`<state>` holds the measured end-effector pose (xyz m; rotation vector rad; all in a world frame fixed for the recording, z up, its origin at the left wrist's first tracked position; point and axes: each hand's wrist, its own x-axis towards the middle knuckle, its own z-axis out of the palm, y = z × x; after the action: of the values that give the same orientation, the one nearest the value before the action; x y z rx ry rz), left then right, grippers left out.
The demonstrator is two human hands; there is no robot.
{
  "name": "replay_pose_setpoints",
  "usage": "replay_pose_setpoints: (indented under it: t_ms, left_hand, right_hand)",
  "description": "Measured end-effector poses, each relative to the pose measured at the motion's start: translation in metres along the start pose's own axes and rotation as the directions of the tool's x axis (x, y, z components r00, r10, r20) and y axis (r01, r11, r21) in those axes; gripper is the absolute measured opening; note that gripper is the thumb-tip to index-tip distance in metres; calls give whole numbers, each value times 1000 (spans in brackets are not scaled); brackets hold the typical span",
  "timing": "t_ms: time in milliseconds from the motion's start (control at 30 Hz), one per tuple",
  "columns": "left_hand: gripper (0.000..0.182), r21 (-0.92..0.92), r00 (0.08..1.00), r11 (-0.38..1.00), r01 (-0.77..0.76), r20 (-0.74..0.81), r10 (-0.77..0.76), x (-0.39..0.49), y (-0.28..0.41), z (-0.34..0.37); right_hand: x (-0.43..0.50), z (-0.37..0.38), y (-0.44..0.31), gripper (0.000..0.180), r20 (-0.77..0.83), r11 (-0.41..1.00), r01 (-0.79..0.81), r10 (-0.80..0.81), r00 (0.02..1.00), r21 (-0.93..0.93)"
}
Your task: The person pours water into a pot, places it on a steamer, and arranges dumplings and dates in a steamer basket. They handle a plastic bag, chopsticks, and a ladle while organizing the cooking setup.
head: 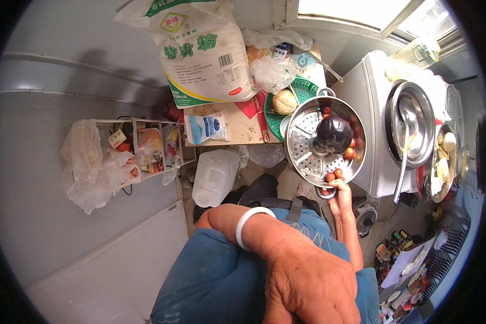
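My right hand [340, 198] grips the near loop handle [326, 194] of a stainless steel steamer basket [301, 160] with a perforated bottom. Inside the basket lies a dark, glossy round eggplant [333, 134]. Small red fruits, apparently cherry tomatoes [350, 153], sit around it, and two more [333, 175] are at the near rim by my fingers. The basket overlaps the right edge of a green plastic colander [276, 118], which holds a pale round vegetable [284, 102]. My left hand [314, 279], below a white bangle, is raised close to the camera; its fingertips are cut off or hidden.
A large flour sack [204, 52], a blue-white packet [206, 127] and a red-handled tool [263, 125] rest on the table [243, 135]. A plastic jug [214, 174] stands below. To the right, a white appliance [360, 129] bears metal bowls [414, 121]. Shelf bins [148, 148] hang left.
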<state>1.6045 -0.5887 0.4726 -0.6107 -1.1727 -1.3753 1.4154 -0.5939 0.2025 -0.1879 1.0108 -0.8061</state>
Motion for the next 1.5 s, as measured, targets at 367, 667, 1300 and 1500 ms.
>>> replay_pose_setpoints:
  t_ms: [367, 667, 1300, 1500]
  left_hand:
    - [62, 155, 994, 988, -10, -107, 27, -1, 15, 7]
    - [55, 203, 950, 975, -85, -280, 141, -11, 4, 3]
    - [35, -405, 105, 792, 457, -860, -500, -216, 33, -53]
    - [28, -459, -14, 763, 455, -861, -509, -235, 20, -53]
  right_hand:
    - [63, 51, 8, 28, 109, 1000, -13, 12, 994, 7]
    - [107, 61, 36, 22, -19, 982, -123, 121, 992, -141]
    - [96, 141, -75, 80, 332, -257, 229, -498, 801, -939]
    - [155, 170, -66, 112, 222, -320, 71, -465, 857, -945]
